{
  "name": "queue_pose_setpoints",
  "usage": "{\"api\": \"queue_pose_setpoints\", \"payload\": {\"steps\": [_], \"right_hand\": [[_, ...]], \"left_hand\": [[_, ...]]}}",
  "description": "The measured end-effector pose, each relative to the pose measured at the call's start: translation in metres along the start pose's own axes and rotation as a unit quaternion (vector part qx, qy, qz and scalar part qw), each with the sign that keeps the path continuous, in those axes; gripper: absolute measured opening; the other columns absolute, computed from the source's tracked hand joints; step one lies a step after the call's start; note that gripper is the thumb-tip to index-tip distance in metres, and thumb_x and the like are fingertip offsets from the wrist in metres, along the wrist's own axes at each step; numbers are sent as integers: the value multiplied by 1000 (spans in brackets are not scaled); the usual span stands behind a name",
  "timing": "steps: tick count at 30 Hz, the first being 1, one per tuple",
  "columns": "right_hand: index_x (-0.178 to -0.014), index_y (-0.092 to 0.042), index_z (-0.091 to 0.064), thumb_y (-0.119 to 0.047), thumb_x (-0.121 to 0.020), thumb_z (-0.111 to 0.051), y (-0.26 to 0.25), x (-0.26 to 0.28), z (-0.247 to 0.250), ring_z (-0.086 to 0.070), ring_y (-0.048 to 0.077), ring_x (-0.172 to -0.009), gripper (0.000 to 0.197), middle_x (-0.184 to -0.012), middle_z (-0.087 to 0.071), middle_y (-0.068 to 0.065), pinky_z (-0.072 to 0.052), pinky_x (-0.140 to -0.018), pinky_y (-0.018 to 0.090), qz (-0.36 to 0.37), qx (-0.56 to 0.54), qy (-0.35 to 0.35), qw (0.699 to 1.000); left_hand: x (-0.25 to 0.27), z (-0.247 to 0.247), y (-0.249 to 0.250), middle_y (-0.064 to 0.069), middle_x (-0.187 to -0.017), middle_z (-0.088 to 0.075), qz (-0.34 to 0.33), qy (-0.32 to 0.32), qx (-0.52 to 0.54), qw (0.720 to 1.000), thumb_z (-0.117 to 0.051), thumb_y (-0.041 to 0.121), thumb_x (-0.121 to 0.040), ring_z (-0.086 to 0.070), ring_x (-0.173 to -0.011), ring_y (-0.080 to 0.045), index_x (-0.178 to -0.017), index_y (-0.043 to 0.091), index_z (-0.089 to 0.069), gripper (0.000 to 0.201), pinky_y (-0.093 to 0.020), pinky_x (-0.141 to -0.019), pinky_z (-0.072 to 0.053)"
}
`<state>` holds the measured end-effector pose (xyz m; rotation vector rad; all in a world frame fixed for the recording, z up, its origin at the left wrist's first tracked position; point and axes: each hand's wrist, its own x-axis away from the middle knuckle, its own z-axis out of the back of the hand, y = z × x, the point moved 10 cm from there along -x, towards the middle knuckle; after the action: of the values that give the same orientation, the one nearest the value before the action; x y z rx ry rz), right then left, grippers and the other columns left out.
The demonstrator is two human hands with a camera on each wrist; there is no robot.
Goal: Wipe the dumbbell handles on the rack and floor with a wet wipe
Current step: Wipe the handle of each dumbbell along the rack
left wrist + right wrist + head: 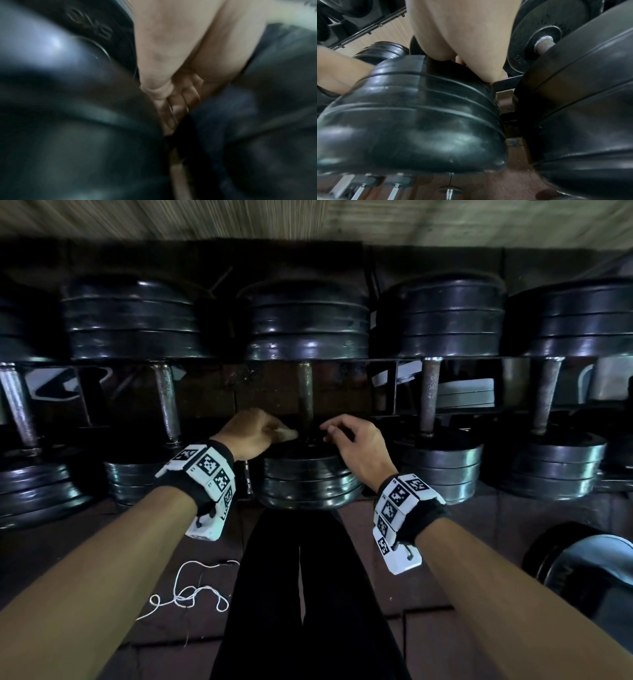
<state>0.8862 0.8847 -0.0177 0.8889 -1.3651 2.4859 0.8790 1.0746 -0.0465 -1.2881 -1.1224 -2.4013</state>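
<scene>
Several black dumbbells lie across a low rack. The middle dumbbell's steel handle (305,395) runs away from me, and its near head (308,477) (412,108) sits between my wrists. My left hand (255,434) (171,67) is just left of the handle's near end, fingers curled and pinching a pale wet wipe (287,434) that points at the handle. My right hand (346,436) (462,33) rests on top of the near head, just right of the handle, fingers loosely curled with nothing seen in them. In the right wrist view its fingertips are hidden behind the head.
Neighbouring dumbbells flank the middle one closely, with handles at the left (168,402) and the right (430,395). On the brown floor lie a white cord (191,590) and a dark weight (582,570) at the right. My black-trousered legs (308,594) are below.
</scene>
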Motion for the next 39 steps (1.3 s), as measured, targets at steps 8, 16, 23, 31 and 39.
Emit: {"api": "queue_pose_setpoints", "payload": {"steps": [8, 16, 23, 31, 39], "right_hand": [[-101, -22, -74, -18, -101, -55, 3, 0, -1, -68, 10, -83, 19, -88, -73, -7, -47, -65, 12, 4, -3, 6, 1000], [-101, -24, -73, -19, -100, -55, 1, 0, -3, -68, 21, -81, 19, -88, -73, -6, -53, -72, 31, -4, -7, -5, 1000], [-118, -24, -69, -24, -100, -59, -8, -3, -21, -58, 9, -109, 21, -118, -63, -2, -43, -98, 21, 26, 38, -163, 985], [-97, -24, -60, -31, -99, -60, -12, -19, -22, -57, -2, -81, 7, -92, -64, -10, -41, -76, 22, 23, 70, -198, 977], [-123, -14, -62, -44, -80, -62, 25, -87, 4, -72, 27, -99, 53, -111, -73, 11, -58, -89, 42, -95, 13, 24, 995]], "left_hand": [[-19, -19, 9, -8, -91, -71, -12, 27, -21, 999, -62, 22, -96, -60, -84, -16, -97, 10, -75, 17, -26, -72, -43], [22, -9, 33, 1, -116, -72, -45, 43, -72, 995, -60, 39, -96, -64, -112, -18, -113, 28, -75, 24, -33, -99, -49], [29, -8, 28, 10, -89, -74, -37, 115, 72, 990, -75, 48, -83, -69, -88, -3, -95, 28, -73, 23, -23, -81, -54], [26, -3, 8, 12, -101, -71, -58, 221, 218, 949, -75, 30, -86, -66, -97, -2, -101, 28, -68, 17, -24, -92, -50], [23, -11, -17, 17, -80, -60, 13, 272, 239, 932, -57, 19, -96, -59, -77, -10, -104, 23, -65, 12, -33, -77, -52]]}}
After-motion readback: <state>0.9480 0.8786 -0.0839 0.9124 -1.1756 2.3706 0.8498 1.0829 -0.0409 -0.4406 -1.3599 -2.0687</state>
